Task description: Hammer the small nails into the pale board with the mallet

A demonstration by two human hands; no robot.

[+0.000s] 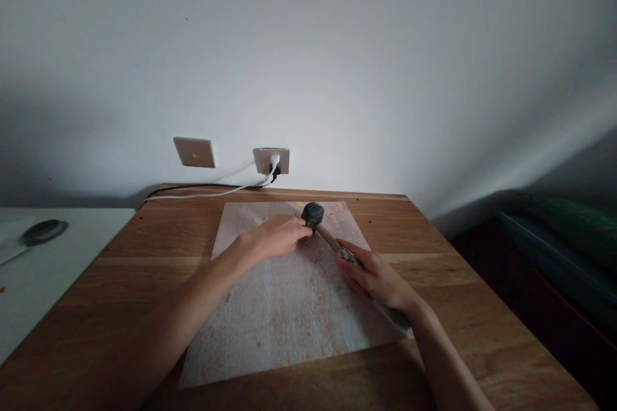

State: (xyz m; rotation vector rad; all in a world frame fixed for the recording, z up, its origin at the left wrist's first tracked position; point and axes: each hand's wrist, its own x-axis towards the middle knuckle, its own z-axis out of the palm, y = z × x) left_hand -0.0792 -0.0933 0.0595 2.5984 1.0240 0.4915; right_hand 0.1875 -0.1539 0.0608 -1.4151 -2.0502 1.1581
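Note:
A mallet (328,237) with a dark, rounded head and a pale wooden shaft lies slantwise over a whitish, worn board (260,327). Its head points toward the wall. My left hand (282,235) reaches in from the left, its fingers closed at the side of the dark head. Lower down, my right hand (373,273) is wrapped round the handle, where a mottled grip shows. The dark butt of the handle sticks out below my right wrist. My left fingertips are partly hidden behind the head.
The board rests on a wooden table (434,334) against a white wall. A socket (284,160) with plugs feeds a white and a black cable (202,187) along the back edge. On the left stands a white surface (43,289) holding a dark round object (42,232).

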